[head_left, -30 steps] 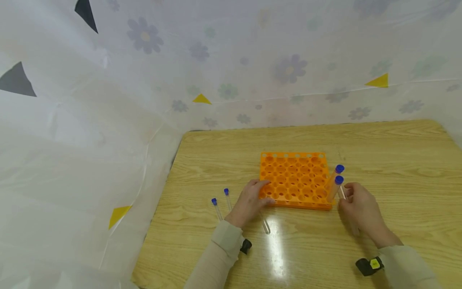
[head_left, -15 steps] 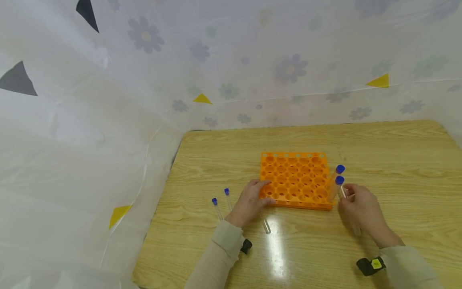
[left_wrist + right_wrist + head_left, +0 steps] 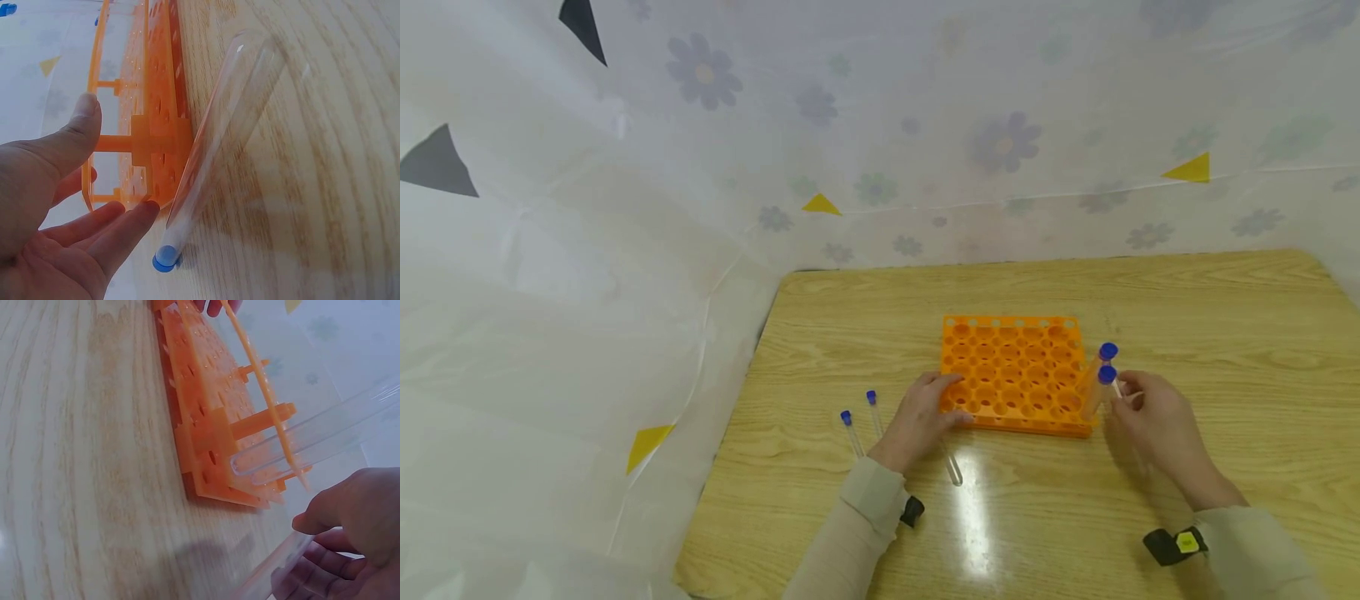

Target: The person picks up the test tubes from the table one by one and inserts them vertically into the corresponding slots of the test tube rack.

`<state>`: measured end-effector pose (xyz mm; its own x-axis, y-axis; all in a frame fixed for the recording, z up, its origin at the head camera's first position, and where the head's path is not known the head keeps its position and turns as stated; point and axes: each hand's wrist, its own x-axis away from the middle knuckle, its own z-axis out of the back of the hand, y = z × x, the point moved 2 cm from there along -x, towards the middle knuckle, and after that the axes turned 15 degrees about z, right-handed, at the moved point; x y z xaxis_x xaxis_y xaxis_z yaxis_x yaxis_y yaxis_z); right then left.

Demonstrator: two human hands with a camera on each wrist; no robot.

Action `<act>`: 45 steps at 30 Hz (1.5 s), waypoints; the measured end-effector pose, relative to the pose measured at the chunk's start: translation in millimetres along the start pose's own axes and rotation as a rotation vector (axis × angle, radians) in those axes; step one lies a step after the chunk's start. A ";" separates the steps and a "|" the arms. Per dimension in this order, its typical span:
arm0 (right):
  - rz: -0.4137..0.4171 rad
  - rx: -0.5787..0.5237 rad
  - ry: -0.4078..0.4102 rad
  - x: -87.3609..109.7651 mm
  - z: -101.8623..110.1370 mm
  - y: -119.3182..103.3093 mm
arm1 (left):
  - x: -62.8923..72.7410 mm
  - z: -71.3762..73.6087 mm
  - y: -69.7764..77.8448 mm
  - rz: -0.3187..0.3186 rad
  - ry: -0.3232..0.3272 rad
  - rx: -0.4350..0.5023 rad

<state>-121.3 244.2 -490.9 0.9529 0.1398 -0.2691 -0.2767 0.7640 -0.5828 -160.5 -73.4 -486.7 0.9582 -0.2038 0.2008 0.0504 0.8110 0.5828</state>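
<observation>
An orange test tube rack [image 3: 1009,371] stands on the wooden table. My left hand [image 3: 917,419] grips its left front corner, the thumb [image 3: 87,119] on the top plate and the fingers at the side. Two clear test tubes with blue caps [image 3: 1107,375] lean in holes at the rack's right end; their lower ends show in the right wrist view. Just right of them, my right hand [image 3: 1161,425] pinches another clear test tube [image 3: 278,565] between thumb and fingers. That tube's cap is hidden. Beside the rack lies a blue-capped test tube [image 3: 212,144].
Two more blue caps of tubes [image 3: 846,418] show on the table [image 3: 835,325] left of my left forearm. A tube's rounded end [image 3: 953,471] sticks out right of that forearm. Pale flowered sheeting [image 3: 917,125] hangs behind and to the left.
My right hand has risen slightly and shifted a little right with the test tube, whose upper end is closer behind the standing caps. The left hand and rack have stayed still.
</observation>
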 end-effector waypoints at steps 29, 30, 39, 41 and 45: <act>0.095 -0.038 0.131 -14.6 15.9 -13.1 | 1.3 0.5 0.8 0.004 0.001 0.000; 0.100 -0.039 0.135 -15.1 16.2 -13.7 | 1.3 0.4 0.9 0.003 0.002 -0.001; 0.185 -0.063 0.227 -22.1 18.3 -20.7 | 1.2 0.5 0.5 -0.003 -0.003 -0.006; 0.202 -0.081 0.236 -24.0 19.4 -23.0 | 1.3 0.5 0.4 -0.005 -0.002 -0.008; 0.235 -0.111 0.257 -27.2 20.5 -26.6 | 1.2 0.2 0.1 -0.009 0.001 -0.009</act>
<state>-137.3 233.0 -452.4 0.8033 0.1302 -0.5811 -0.5096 0.6551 -0.5578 -159.4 -73.6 -486.2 0.9581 -0.2100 0.1947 0.0610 0.8140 0.5777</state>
